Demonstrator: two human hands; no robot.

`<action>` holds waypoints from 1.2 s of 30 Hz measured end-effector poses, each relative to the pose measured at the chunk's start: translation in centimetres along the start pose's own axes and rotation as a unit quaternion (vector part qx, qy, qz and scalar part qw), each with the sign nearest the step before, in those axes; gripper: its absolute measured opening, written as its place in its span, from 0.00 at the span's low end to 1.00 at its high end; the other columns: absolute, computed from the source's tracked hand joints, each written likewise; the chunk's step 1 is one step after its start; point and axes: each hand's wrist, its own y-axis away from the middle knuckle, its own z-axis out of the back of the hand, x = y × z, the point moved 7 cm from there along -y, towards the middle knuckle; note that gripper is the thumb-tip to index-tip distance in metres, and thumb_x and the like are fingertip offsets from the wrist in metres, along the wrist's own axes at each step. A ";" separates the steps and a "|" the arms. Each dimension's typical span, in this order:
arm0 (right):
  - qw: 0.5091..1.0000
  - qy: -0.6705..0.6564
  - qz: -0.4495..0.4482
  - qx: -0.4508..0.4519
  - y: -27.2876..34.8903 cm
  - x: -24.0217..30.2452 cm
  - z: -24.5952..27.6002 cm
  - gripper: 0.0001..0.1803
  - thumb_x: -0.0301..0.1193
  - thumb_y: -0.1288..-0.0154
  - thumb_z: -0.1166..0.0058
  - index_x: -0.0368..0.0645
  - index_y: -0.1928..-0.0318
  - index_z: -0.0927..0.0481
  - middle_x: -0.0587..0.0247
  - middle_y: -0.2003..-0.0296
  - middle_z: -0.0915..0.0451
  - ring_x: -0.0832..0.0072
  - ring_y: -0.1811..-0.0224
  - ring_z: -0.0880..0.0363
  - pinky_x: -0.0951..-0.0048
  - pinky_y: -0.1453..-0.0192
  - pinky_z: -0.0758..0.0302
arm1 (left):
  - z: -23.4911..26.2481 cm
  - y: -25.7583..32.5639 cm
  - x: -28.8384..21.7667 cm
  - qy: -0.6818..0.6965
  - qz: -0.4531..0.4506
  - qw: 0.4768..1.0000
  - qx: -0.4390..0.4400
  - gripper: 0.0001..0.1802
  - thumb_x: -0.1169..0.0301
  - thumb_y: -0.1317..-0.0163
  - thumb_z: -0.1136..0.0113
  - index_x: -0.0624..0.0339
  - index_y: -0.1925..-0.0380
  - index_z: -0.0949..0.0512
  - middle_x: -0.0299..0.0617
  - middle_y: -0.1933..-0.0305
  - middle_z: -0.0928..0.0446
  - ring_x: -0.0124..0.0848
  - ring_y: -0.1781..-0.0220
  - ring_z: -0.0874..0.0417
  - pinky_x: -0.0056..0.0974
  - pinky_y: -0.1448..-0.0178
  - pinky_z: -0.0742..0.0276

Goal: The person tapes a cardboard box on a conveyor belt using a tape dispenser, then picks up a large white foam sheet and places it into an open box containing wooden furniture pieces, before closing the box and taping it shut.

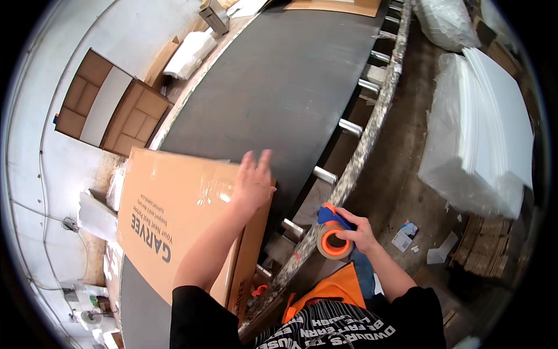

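Note:
A large brown cardboard box [174, 203] with a glossy taped top lies on the dark conveyor belt [279, 87]. My left hand [254, 180] rests flat on the box's upper right corner, fingers spread. My right hand [360, 231] grips a tape dispenser [332, 235] with an orange roll core and a blue handle, held beside the conveyor's metal side rail [354, 168], clear of the box.
Stacked white foam sheets in plastic [482, 134] sit on the floor at right. An open cardboard box [110, 107] stands at left beyond the belt. Steel rollers [349, 127] show under the rail. Wooden pallet pieces [482, 244] lie at lower right.

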 end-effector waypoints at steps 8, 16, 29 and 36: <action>0.960 -0.053 -0.119 0.248 -29.7 3.4 -5.6 0.32 0.23 0.53 0.44 0.36 0.41 0.24 0.60 0.55 0.17 0.78 0.54 0.22 0.75 0.45 0.27 | -0.7 -1.7 5.6 0.287 0.229 0.927 -0.075 0.55 0.41 0.41 0.44 0.73 0.30 0.54 0.65 0.25 0.53 0.56 0.23 0.55 0.54 0.22 0.61; 0.781 0.195 -0.107 0.584 -32.0 1.7 -15.7 0.29 0.28 0.60 0.36 0.43 0.50 0.16 0.70 0.73 0.18 0.85 0.73 0.28 0.75 0.65 0.26 | -2.0 -0.6 6.1 0.357 0.254 0.893 -0.102 0.45 0.45 0.33 0.56 0.70 0.29 0.53 0.62 0.24 0.53 0.58 0.22 0.57 0.59 0.23 0.65; 0.557 0.324 -0.023 0.764 -7.9 -1.4 -19.3 0.21 0.41 0.61 0.38 0.51 0.62 0.14 0.55 0.65 0.16 0.59 0.61 0.16 0.58 0.59 0.21 | -2.0 0.2 6.0 0.384 0.222 0.887 -0.127 0.11 0.66 0.39 0.46 0.54 0.74 0.17 0.35 0.66 0.16 0.32 0.56 0.18 0.49 0.36 0.36; 0.889 0.090 -0.157 0.421 -27.6 2.0 -6.5 0.34 0.21 0.58 0.35 0.42 0.44 0.21 0.67 0.52 0.18 0.78 0.51 0.22 0.76 0.42 0.28 | -2.0 2.1 6.1 0.365 0.275 0.876 -0.155 0.32 0.59 0.33 0.53 0.73 0.35 0.40 0.63 0.32 0.40 0.57 0.34 0.35 0.56 0.29 0.45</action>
